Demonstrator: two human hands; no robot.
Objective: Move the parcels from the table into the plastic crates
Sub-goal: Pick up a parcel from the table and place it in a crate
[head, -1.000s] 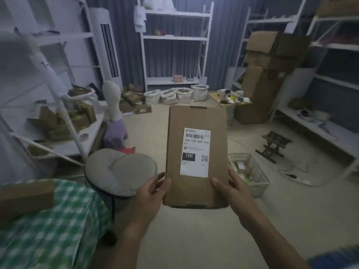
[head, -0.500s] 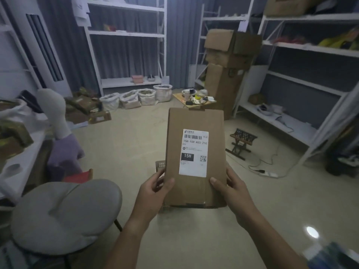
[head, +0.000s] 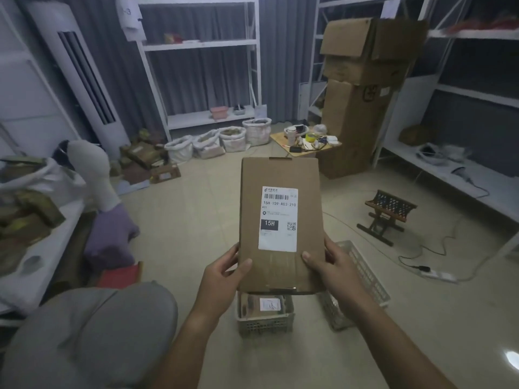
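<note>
Two hands hold one flat brown parcel (head: pixel 280 223) upright in mid-air, label facing the camera. The left hand (head: pixel 224 273) grips its lower left edge, thumb on the front and fingers curled behind; the right hand (head: pixel 334 265) grips the lower right edge the same way.

Half a second ago the parcel hid nearly all of the crates; only a bit of mesh showed at its left edge. Now two crates show below it. The near crate (head: pixel 264 322) sits on the floor right under the parcel's bottom edge, with a brown packet and white label inside. A second crate (head: pixel 365 279) lies just right of it, partly behind the right hand. The view has shifted: the grey stool (head: pixel 92 332) now fills more of the near left corner, and the grip on the parcel is unchanged.

The floor (head: pixel 196 220) is pale and tiled. On the left, a white shelf (head: pixel 42 248) carries brown packets. Far off, white sacks (head: pixel 219 141) line the base of a white rack (head: pixel 202 46) against a grey curtain. A tall stack of cardboard boxes (head: pixel 362 94) stands far right, with a low cluttered table (head: pixel 306 141) beside it. A small dark folding stool (head: pixel 387 211) stands on the floor at right, near a cable and power strip (head: pixel 438 275).
</note>
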